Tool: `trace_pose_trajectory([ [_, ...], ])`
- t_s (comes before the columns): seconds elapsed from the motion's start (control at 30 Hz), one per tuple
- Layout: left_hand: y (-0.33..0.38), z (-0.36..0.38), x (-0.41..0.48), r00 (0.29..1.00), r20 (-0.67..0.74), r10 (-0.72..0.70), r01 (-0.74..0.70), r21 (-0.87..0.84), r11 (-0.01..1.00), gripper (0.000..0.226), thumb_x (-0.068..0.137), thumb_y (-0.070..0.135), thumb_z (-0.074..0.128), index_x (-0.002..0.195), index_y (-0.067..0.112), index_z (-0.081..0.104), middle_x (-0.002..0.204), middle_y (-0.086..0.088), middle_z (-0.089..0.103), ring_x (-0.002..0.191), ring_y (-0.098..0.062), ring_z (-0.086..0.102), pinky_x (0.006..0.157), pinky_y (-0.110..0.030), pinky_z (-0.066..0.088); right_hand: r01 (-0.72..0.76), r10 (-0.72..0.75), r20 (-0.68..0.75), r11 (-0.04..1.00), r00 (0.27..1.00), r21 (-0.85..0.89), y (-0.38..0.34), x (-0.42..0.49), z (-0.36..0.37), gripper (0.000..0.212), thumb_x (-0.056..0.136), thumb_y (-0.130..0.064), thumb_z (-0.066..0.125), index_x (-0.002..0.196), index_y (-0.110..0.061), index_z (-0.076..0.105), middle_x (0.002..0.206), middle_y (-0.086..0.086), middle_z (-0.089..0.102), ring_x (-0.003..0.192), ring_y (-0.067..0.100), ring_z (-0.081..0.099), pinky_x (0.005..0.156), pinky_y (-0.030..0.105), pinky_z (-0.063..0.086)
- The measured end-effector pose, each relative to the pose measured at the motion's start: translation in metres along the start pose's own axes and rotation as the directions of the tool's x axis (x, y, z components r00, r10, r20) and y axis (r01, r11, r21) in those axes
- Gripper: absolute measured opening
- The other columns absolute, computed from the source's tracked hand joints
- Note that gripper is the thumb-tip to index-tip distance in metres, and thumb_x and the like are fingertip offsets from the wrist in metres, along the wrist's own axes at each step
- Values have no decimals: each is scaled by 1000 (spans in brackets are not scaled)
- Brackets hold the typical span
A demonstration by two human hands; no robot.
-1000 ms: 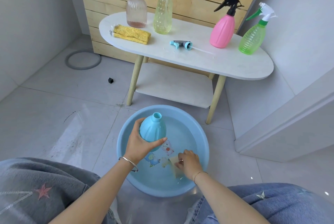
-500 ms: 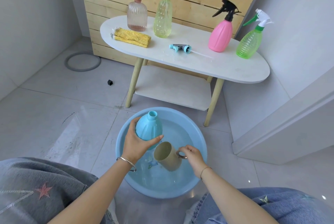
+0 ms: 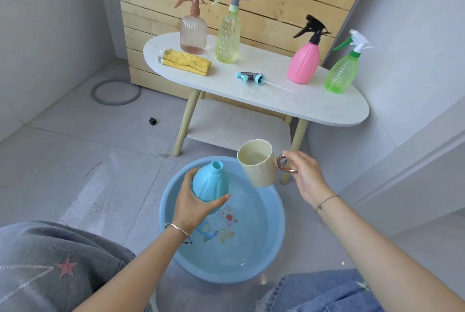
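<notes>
My left hand [image 3: 195, 204] grips a light blue bottle [image 3: 210, 183] with an uncapped neck, upright above a blue basin [image 3: 273, 231] of water on the floor. My right hand [image 3: 305, 176] holds a cream cup [image 3: 258, 164] by its copper-coloured handle, raised just right of the bottle's mouth and above the basin's far rim. The cup's opening faces up and toward me. The bottle's blue spray head [image 3: 250, 77] with its tube lies on the white table [image 3: 327, 108].
On the oval table stand a brown-pink spray bottle [image 3: 193, 32], a yellow-green one [image 3: 227, 40], a pink one [image 3: 303, 64] and a green one [image 3: 341, 75], beside a folded yellow cloth [image 3: 187, 62]. A grey ring [image 3: 115, 91] and small black cube [image 3: 152, 121] lie on the tiles. My knees flank the basin.
My right hand has lifted the cup out of the basin water and raised it up to the right of the bottle's mouth. My left hand keeps the bottle nearly where it was.
</notes>
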State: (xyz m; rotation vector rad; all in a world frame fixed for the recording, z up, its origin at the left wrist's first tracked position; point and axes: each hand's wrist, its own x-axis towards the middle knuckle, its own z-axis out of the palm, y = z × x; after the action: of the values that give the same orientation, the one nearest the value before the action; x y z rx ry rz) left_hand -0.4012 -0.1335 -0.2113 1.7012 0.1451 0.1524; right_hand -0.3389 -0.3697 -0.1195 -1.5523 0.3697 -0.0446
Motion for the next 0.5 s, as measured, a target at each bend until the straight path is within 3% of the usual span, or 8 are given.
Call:
trace_pose_trajectory([
  [0.07, 0, 2, -1, 1000, 10, 10, -10, 8, 1000, 77, 54, 29, 94, 112, 40, 45, 111, 22, 56, 101, 13, 53, 78, -1, 41, 41, -41, 34, 999, 999, -5, -16, -5, 0, 37, 82, -16, 71, 53, -21, 48, 45, -13, 42, 61, 15, 39, 79, 36, 32],
  [0.13, 0, 3, -1, 1000, 21, 21, -21, 17, 1000, 76, 54, 28, 94, 110, 42, 45, 111, 22, 56, 100, 13, 53, 77, -1, 42, 89, -89, 52, 996, 995, 6, -27, -11, 0, 41, 79, -17, 74, 50, -23, 46, 48, -11, 46, 68, 19, 46, 83, 37, 38],
  [0.2, -2, 4, 0, 999, 37, 29, -29, 20, 999, 77, 54, 30, 94, 112, 42, 46, 112, 21, 56, 102, 11, 54, 76, -2, 42, 127, -128, 57, 992, 990, 16, -33, -19, 1, 36, 79, -15, 74, 55, -19, 47, 51, -10, 53, 75, 22, 51, 85, 37, 42],
  [0.37, -8, 6, 0, 998, 63, 31, -33, 41, 999, 89, 51, 40, 94, 127, 33, 47, 121, 17, 56, 112, -2, 54, 88, -13, 44, 218, -216, 40, 973, 976, -70, -41, -38, 8, 27, 79, -15, 74, 65, -10, 51, 65, 4, 59, 68, 15, 54, 75, 27, 41],
  [0.5, -6, 8, -3, 996, 79, 33, -38, 60, 997, 83, 52, 37, 94, 121, 34, 48, 115, 17, 57, 105, 3, 55, 79, -9, 46, 280, -269, 85, 948, 959, -150, -46, -50, 15, 25, 80, -11, 73, 70, -5, 50, 68, 10, 51, 59, 11, 53, 64, 21, 39],
])
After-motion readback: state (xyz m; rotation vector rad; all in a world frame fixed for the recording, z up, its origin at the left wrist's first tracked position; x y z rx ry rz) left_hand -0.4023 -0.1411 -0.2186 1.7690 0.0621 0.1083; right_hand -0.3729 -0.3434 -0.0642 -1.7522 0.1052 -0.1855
